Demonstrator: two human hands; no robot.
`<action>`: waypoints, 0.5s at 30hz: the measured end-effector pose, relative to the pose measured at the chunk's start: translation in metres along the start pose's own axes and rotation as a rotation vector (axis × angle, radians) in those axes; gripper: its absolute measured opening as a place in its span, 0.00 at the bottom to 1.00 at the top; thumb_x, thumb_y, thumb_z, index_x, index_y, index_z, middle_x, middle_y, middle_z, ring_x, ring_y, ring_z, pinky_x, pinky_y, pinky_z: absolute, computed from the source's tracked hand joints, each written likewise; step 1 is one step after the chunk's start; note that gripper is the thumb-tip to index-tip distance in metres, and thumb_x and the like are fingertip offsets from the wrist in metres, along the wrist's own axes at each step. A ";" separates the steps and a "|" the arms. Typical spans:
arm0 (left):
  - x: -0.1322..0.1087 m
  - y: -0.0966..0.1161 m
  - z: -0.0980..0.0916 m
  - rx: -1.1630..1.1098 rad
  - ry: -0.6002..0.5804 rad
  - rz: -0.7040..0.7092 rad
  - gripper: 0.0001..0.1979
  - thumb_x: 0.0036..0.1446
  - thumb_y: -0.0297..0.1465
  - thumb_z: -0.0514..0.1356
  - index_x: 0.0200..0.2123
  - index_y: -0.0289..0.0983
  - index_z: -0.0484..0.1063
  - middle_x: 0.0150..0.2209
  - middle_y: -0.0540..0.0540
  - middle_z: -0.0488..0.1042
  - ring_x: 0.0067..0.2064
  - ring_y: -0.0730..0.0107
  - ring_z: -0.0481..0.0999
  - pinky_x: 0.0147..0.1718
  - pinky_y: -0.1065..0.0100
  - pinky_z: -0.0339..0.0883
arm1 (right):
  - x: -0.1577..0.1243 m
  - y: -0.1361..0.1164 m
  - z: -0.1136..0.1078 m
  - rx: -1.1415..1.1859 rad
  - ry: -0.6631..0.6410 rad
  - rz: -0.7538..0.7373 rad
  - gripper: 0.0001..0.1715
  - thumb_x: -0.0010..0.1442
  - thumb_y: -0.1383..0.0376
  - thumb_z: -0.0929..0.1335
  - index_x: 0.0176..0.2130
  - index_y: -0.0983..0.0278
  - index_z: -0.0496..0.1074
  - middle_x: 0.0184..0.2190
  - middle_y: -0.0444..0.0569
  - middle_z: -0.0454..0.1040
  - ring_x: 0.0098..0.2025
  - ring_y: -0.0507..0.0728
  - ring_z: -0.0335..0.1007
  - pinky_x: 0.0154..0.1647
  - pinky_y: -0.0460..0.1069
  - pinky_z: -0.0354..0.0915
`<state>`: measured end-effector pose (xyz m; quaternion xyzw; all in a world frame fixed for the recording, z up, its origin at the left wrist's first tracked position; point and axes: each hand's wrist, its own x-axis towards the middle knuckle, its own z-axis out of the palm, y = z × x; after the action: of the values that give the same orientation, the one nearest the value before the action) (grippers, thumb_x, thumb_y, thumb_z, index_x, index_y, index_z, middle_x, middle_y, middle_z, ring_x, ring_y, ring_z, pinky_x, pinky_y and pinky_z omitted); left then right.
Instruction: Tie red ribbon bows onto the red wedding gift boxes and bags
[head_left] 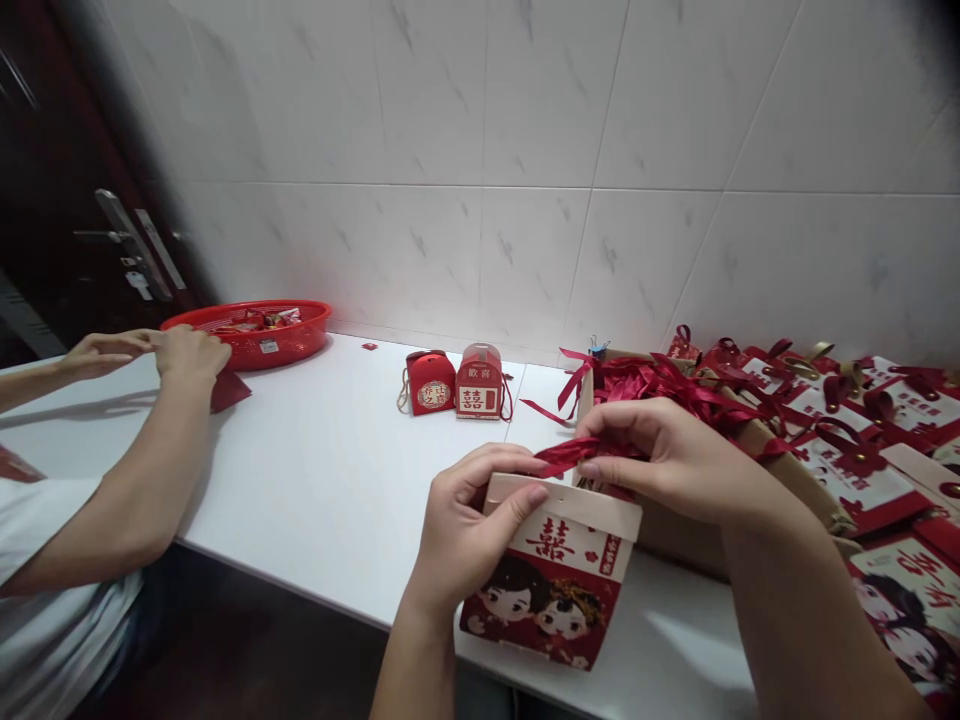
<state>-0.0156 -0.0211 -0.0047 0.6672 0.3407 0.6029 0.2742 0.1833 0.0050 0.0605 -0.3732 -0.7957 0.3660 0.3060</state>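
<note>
A red and cream paper gift bag [559, 580] with a cartoon couple printed on it stands at the near edge of the white table [322, 470]. My left hand [465, 525] grips the bag's top left edge, thumb pressed on the front. My right hand [660, 455] is closed in a pinch on a red ribbon [562, 455] just above the bag's top.
A cardboard box [675, 530] full of red ribbons stands behind the bag. Several printed bags [855, 470] lie at the right. Two small red gift boxes [457, 385] stand mid-table. A red basket [259, 330] sits far left, near another person's hands [161, 350] on a red piece.
</note>
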 end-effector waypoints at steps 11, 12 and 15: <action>0.007 -0.029 -0.015 0.104 0.467 -0.471 0.17 0.48 0.40 0.66 0.36 0.32 0.76 0.28 0.42 0.79 0.28 0.65 0.77 0.25 0.67 0.71 | -0.015 0.044 -0.069 -0.506 1.033 0.195 0.02 0.51 0.64 0.71 0.29 0.60 0.73 0.26 0.51 0.75 0.30 0.60 0.70 0.31 0.54 0.62; 0.008 -0.033 -0.017 0.145 0.492 -0.477 0.18 0.48 0.40 0.65 0.36 0.32 0.76 0.30 0.42 0.79 0.29 0.63 0.78 0.27 0.66 0.72 | -0.022 0.052 -0.078 -0.486 1.126 0.186 0.04 0.51 0.62 0.72 0.28 0.59 0.73 0.25 0.49 0.74 0.29 0.59 0.70 0.29 0.54 0.62; 0.009 -0.043 -0.019 0.211 0.509 -0.409 0.15 0.49 0.39 0.64 0.35 0.33 0.77 0.40 0.38 0.78 0.41 0.58 0.78 0.40 0.60 0.72 | -0.050 0.071 -0.099 -0.193 0.943 0.033 0.08 0.57 0.55 0.68 0.38 0.51 0.72 0.21 0.41 0.72 0.22 0.55 0.66 0.21 0.51 0.57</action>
<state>-0.0391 0.0114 -0.0304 0.4381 0.5854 0.6440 0.2249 0.3114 0.0311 0.0457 -0.5377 -0.5944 0.0864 0.5917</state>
